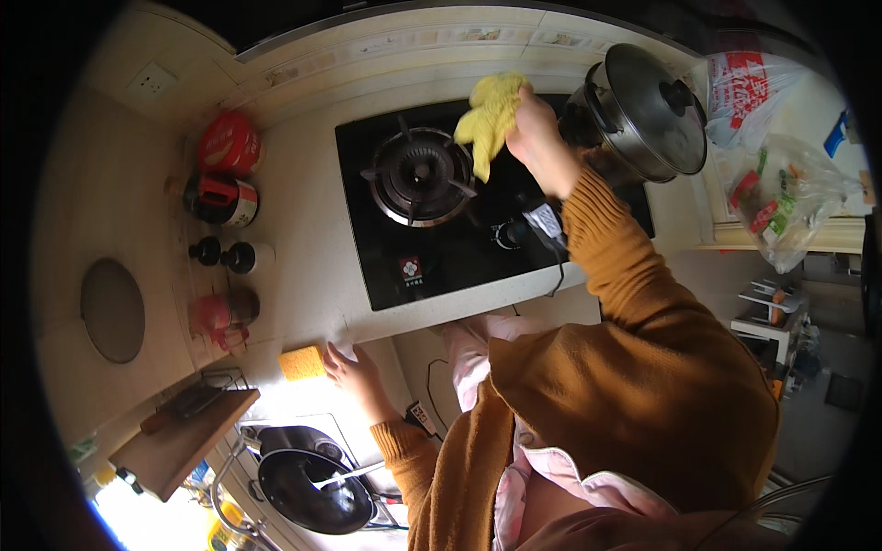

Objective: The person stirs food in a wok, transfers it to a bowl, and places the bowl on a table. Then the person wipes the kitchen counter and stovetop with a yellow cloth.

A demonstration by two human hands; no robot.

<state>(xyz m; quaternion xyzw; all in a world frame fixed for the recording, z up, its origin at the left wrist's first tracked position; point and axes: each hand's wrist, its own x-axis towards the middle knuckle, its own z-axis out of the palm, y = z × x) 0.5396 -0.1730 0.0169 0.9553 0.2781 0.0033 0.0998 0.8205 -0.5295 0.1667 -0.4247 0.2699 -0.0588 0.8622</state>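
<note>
A yellow cloth [490, 120] is gripped in my right hand [539, 138], over the back of the black glass gas hob [441, 265]. The burner with its pan support [421, 172] lies just left of the cloth. On the hob's right side, close to my right wrist, a lidded metal pot [630, 117] sits tilted in the view. My left hand [355, 375] rests at the counter's front edge, its fingertips beside a yellow sponge [302, 363]; whether they touch it I cannot tell.
Along the left wall stand a red-lidded container [231, 144], a bottle with a red handle [222, 200], black-capped jars [242, 257] and a pink-handled jug [224, 313]. A wok [310, 492] sits in the sink at the lower left. Plastic bags [785, 200] are at the right.
</note>
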